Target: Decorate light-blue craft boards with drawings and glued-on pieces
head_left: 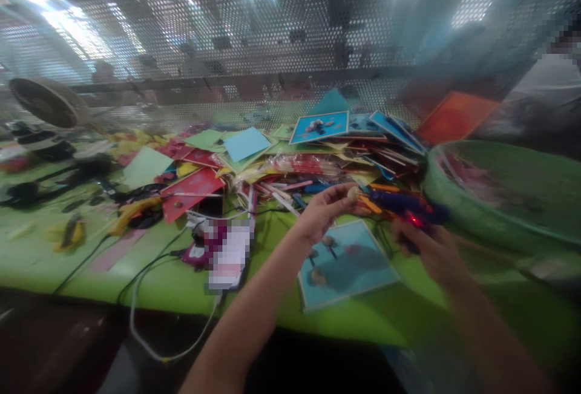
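In the head view my left hand (pixel 325 209) pinches a small pale, roundish piece (pixel 353 193) that looks like a pebble or shell. My right hand (pixel 424 242) is wrapped around a dark blue glue gun (pixel 393 201) with a red light glowing on its grip. The gun's orange front and nozzle point left, close to the small piece; whether they touch I cannot tell. Below both hands lies a light blue card (pixel 351 282) with a pale border. Several small stone-like pieces and dark strokes show on its left half.
A pile of coloured cards (pixel 318 128) runs along the perforated metal screen (pixel 272 37). At right stands a green basin (pixel 499 194). A phone (pixel 230 255) with a cable, a yellow-handled tool (pixel 136 209) and a fan (pixel 45 102) are at left. Another person (pixel 549 88) is at far right.
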Tool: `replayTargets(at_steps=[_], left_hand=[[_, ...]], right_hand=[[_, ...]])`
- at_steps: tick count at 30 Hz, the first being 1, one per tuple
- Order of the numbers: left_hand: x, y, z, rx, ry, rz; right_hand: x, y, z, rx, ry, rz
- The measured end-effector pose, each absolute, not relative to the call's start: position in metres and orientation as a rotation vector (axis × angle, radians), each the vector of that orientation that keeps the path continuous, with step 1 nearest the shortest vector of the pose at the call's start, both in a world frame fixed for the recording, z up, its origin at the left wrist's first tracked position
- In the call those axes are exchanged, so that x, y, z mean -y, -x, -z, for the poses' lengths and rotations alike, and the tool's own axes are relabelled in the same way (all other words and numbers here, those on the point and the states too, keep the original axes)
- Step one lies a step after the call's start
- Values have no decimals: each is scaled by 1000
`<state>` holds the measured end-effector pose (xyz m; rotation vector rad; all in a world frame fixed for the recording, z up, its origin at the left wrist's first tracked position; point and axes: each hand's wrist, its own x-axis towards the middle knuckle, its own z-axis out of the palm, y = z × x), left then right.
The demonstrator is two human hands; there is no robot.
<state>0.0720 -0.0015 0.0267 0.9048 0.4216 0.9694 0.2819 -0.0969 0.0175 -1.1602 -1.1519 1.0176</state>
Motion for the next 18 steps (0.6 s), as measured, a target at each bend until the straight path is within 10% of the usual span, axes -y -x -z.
replayTargets(at_steps=[18], left_hand=[[1, -72, -26, -428, -879, -987]], right_hand=[[99, -283, -18, 1183, 1159, -1023]])
